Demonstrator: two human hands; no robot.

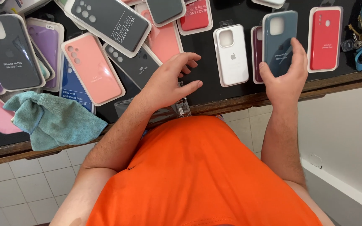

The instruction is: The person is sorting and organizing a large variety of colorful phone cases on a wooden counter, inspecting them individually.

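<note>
Right hand (288, 75) clamped on boxed slate-blue phone case (279, 37), tilted upright; left hand (168, 81) spread loosely over clear wrapper (181, 106)

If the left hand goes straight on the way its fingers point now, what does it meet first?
Probably the white phone case: the left hand points right across bare black table toward it, though height is unclear.
</note>
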